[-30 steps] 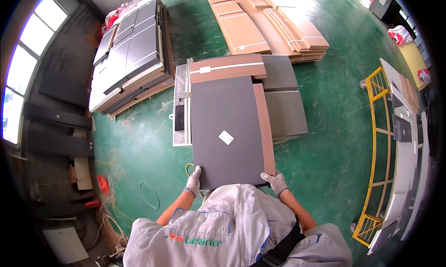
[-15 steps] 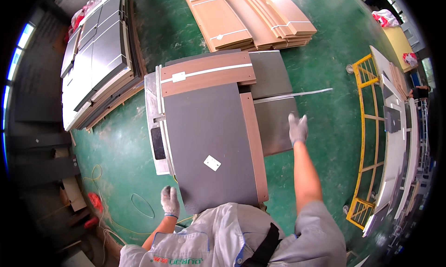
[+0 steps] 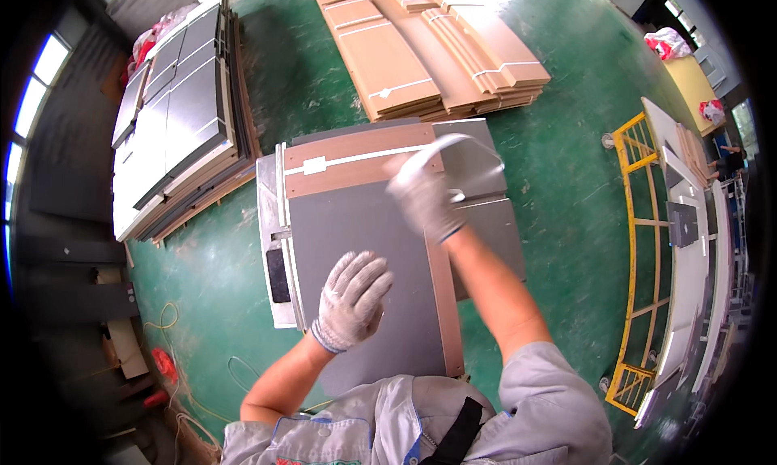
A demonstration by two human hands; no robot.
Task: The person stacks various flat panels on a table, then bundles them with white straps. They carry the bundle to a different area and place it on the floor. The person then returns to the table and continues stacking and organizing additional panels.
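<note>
A large dark grey panel (image 3: 364, 238) lies in front of me, with a white label hidden now beneath my left hand. Across its far end rests a brown panel (image 3: 368, 161) that carries a flat white strap and a white label. In a gray-white knit glove, my right hand (image 3: 425, 196) is closed on the white strap (image 3: 473, 139), whose free end curls up in a loop; motion blurs the fingers a little. My left hand (image 3: 352, 299), gloved likewise, hovers over the grey panel, fingers stretched out and holding nothing. A narrow brown strip (image 3: 445, 319) runs along the panel's right side.
More grey panels (image 3: 490, 230) stick out at the right under the pile. A machine-like bench edge (image 3: 267, 222) borders the left side. Stacked grey boards (image 3: 182, 101) stand far left, strapped brown boards (image 3: 388, 60) at the back. A yellow-framed cart (image 3: 627, 190) is at right; cables cross the green floor.
My right hand has come inward from the right with the strap, whose end lifted into a loop. My left hand rose from beside the panel to over it. The view has tilted slightly.
</note>
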